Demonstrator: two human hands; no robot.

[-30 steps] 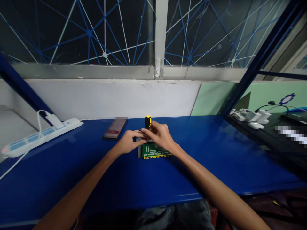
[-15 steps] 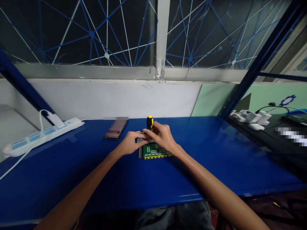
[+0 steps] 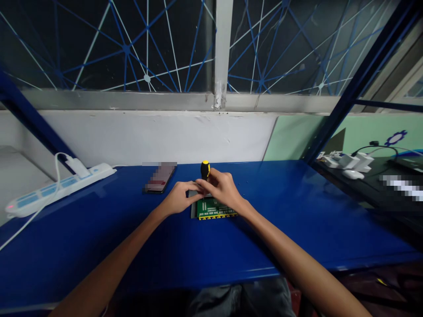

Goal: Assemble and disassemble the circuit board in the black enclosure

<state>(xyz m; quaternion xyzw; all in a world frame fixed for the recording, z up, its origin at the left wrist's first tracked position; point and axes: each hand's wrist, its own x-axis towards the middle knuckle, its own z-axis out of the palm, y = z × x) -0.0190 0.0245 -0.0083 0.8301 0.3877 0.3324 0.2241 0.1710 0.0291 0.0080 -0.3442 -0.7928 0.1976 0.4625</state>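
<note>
A green circuit board (image 3: 211, 207) with a yellow strip along its front edge lies on the blue table (image 3: 185, 246), a grey plate showing at its left side. Above it stands a black and yellow screwdriver (image 3: 205, 169), nearly upright. My right hand (image 3: 222, 186) is closed round the screwdriver below its cap. My left hand (image 3: 181, 197) reaches in from the left, its fingers pinched together at the screwdriver's lower part, over the board. The fingers hide the shaft, and whatever the left fingertips grip is too small to make out.
A phone (image 3: 161, 178) lies behind my left hand. At the far left is a white power strip (image 3: 62, 189) with a cable. Tiny dark bits (image 3: 247, 182) lie right of my hands. White chargers (image 3: 355, 163) sit on a black surface at the right.
The screwdriver's handle has shifted very slightly to the left and tilts a little differently. Both hands remain in nearly the same place over the board.
</note>
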